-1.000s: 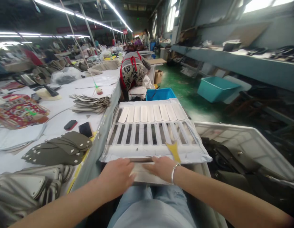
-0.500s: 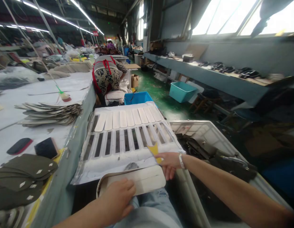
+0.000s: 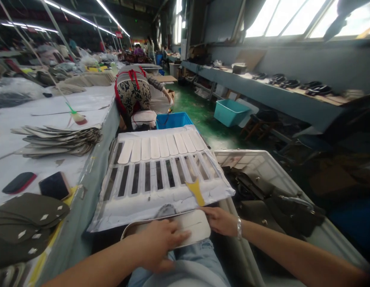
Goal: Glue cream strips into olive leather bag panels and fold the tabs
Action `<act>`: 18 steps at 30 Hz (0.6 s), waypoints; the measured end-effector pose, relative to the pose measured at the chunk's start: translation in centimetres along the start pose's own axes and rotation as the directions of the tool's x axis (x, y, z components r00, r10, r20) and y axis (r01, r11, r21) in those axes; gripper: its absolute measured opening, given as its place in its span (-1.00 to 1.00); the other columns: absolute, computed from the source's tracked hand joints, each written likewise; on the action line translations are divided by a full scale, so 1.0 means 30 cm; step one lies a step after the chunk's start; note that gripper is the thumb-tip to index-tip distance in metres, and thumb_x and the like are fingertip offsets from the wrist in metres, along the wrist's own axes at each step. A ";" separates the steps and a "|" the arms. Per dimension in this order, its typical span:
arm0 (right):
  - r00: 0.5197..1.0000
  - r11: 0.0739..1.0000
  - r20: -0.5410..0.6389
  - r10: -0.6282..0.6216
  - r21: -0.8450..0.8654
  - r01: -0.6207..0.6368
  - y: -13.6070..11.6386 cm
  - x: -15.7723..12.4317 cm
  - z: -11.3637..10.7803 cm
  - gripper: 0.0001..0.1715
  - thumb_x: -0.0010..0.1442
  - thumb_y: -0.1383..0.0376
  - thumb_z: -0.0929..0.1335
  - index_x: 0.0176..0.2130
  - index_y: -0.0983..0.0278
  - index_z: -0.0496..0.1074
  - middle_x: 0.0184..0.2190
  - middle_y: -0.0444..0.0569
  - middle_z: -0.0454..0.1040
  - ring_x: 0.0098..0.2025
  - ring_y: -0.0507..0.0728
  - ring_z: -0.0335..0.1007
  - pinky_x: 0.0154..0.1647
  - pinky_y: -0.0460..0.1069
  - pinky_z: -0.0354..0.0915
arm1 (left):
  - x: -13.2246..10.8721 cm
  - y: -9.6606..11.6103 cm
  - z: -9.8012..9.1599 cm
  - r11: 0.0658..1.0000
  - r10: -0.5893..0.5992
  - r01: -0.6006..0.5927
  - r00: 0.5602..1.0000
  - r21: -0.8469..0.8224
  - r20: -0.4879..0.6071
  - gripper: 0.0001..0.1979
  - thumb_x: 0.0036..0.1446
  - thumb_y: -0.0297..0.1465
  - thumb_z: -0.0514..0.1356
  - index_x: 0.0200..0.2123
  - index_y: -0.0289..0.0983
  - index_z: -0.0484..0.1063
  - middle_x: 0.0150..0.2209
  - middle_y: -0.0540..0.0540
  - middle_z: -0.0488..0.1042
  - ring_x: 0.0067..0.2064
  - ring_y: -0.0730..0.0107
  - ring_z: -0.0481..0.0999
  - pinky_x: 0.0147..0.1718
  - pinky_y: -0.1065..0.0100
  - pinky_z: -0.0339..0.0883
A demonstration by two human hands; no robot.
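A long, pale, round-ended panel [image 3: 196,226] with a thin dark line on its face lies across my lap, its left end curling up. My left hand [image 3: 159,243] rests on top of this panel with fingers stretched out. At the panel's right end is my right hand [image 3: 222,221], index finger extended towards the yellow forked tool [image 3: 196,192] and the other fingers loosely bent. That tool lies on the near right of a white slotted board [image 3: 128,209]. Along the board's far side sits a row of several pale rounded strips [image 3: 155,148].
To the left, a long table [image 3: 95,99] bears a stack of grey panels [image 3: 62,141], a phone [image 3: 55,185] and dark green pieces [image 3: 29,219]. On the right stands a white crate [image 3: 262,157] of dark bags. A person [image 3: 132,89] bends over beyond a blue bin [image 3: 175,118].
My right hand has come off the yellow tool, which now lies on the board, and moved down to the panel's end. My left hand has slid right with its fingers spread out over the panel.
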State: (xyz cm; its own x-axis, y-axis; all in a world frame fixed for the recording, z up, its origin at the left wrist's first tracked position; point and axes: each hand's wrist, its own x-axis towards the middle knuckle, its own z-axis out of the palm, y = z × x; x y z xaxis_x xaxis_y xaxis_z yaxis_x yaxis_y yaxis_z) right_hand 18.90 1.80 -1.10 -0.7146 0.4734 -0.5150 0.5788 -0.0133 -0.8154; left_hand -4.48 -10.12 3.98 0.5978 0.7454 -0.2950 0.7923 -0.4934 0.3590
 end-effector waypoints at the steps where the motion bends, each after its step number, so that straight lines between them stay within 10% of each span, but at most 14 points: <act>1: 1.000 0.999 -0.004 -0.018 0.037 0.018 -0.001 -0.007 -0.004 -0.34 -0.08 0.48 0.17 0.06 0.34 0.25 -0.76 -0.31 0.12 -0.74 -0.09 -0.04 -0.76 -0.20 -0.04 | 0.002 -0.005 -0.003 1.000 0.009 -0.009 1.000 0.003 0.016 -0.13 -0.17 -0.10 0.22 0.22 -0.05 -0.04 -0.13 -0.13 0.34 -0.26 0.16 0.41 -0.30 0.25 0.31; 12: 0.999 0.998 -0.036 0.041 0.038 -0.039 -0.081 -0.037 -0.032 -0.36 -0.03 0.38 0.23 0.09 0.34 0.26 -0.80 -0.31 0.15 -0.78 -0.08 -0.04 -0.78 -0.19 -0.04 | 0.028 0.026 0.041 0.997 0.000 0.003 0.999 0.080 -0.044 -0.47 0.12 -0.34 0.02 0.19 -0.18 0.07 -0.15 -0.17 0.40 -0.26 0.22 0.38 -0.31 0.27 0.26; 18: 0.999 0.851 0.011 0.030 0.524 -0.031 0.106 0.010 -0.060 -0.40 0.20 0.04 0.07 0.11 0.29 0.18 -0.62 -0.18 0.29 -0.70 -0.03 0.17 -0.70 -0.13 0.14 | 0.026 0.022 0.038 0.998 -0.041 0.042 0.999 0.041 -0.004 -0.45 0.08 -0.38 0.04 0.18 -0.12 0.05 -0.15 -0.13 0.38 -0.25 0.22 0.37 -0.31 0.29 0.25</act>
State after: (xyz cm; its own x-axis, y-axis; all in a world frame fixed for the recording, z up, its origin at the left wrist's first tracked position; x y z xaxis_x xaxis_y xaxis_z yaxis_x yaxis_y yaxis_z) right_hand 21.23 3.47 -3.36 -0.7012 0.4630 -0.5422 0.3094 -0.4875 -0.8165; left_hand -3.35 -10.39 2.99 0.5639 0.7672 -0.3057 0.8208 -0.4799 0.3098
